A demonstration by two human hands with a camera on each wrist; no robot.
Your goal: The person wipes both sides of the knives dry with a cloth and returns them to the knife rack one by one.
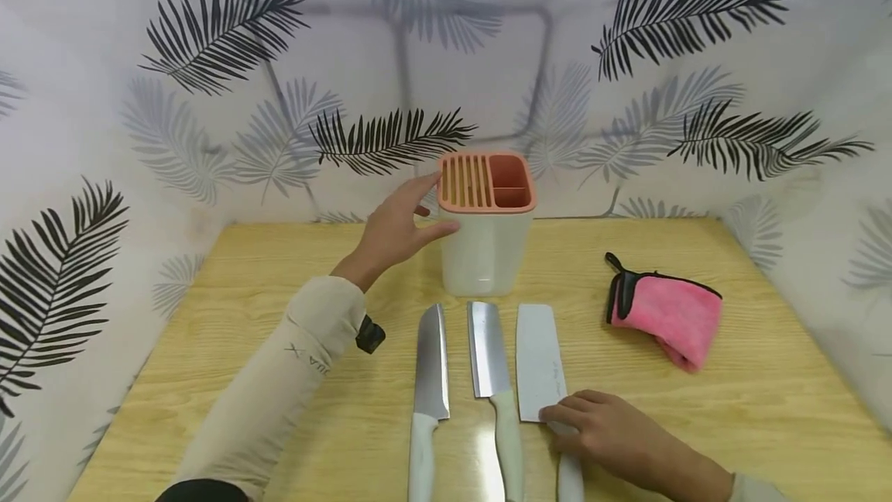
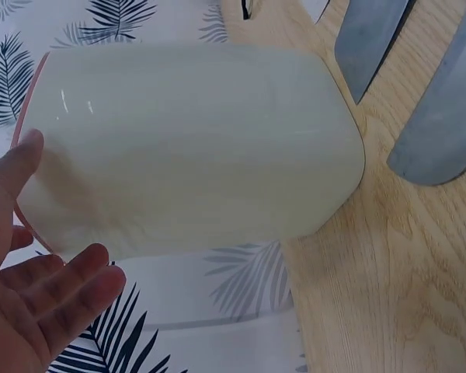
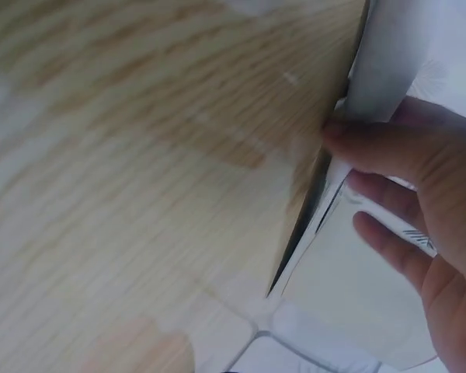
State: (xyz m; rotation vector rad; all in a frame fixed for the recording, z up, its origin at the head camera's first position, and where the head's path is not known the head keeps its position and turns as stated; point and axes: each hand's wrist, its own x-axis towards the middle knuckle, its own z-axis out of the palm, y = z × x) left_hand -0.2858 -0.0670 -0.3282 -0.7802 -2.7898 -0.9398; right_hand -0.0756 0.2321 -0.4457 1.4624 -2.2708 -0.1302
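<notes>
A white knife holder (image 1: 484, 254) with an orange slotted top (image 1: 513, 169) stands upright at the back of the table. My left hand (image 1: 394, 228) is at its upper left corner, fingers spread and thumb by the front rim; the left wrist view shows the thumb (image 2: 27, 159) against the holder's edge. Three knives lie in front, blades toward the holder. On the right one, a cleaver (image 1: 538, 359), my right hand (image 1: 616, 436) grips the handle close to the blade. Beside it lie a narrower cleaver (image 1: 490, 351) and a pointed kitchen knife (image 1: 432, 362).
A folded pink cloth (image 1: 672, 312) with black trim lies on the right of the wooden table (image 1: 279, 269). Behind the table hangs a white covering (image 1: 446, 37) with leaf prints. A small black object (image 1: 370, 335) shows beside the left sleeve.
</notes>
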